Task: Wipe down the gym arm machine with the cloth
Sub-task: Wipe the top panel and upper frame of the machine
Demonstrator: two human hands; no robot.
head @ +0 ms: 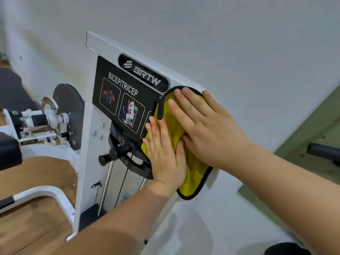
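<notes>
Under both my palms, the yellow microfibre cloth [192, 178] lay pressed against the bicep/tricep machine [90, 162], at the right edge of its black instruction placard [105, 90]. Two hands, I judged, spread the pressure. My right hand [206, 129] lay flat, fingers straight, just above my left hand [165, 159], equally flat, neither gripping anything.

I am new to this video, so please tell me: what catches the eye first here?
A bright yellow cloth, right of centre, is pressed flat against the white machine by the left hand and the right hand. Beside it, a black sign reads BICEP/TRICEP under a BRTW logo.
</notes>
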